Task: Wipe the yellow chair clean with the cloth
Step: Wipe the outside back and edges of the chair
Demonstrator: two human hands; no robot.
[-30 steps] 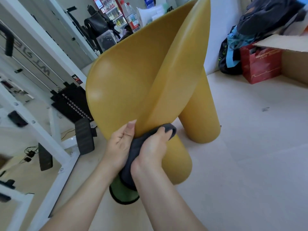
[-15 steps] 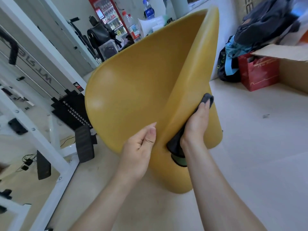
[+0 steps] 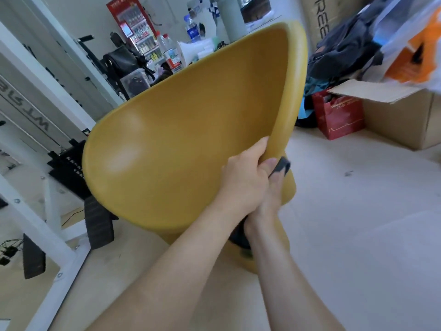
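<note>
On the pale floor (image 3: 358,223), mid-room, yellow chair (image 3: 191,139) tipped on its side, seat hollow facing camera. White metal frame (image 3: 55,230) along floor's left edge. Cardboard box (image 3: 401,120) and red bag (image 3: 338,115) at far right edge. Left hand (image 3: 243,185) grips chair's right rim, fingers curled round it. Right hand (image 3: 270,201), half hidden behind left, fingers near straight, presses dark cloth (image 3: 283,164) flat on chair's outer side just under rim; cloth tip pokes past fingertips.
</note>
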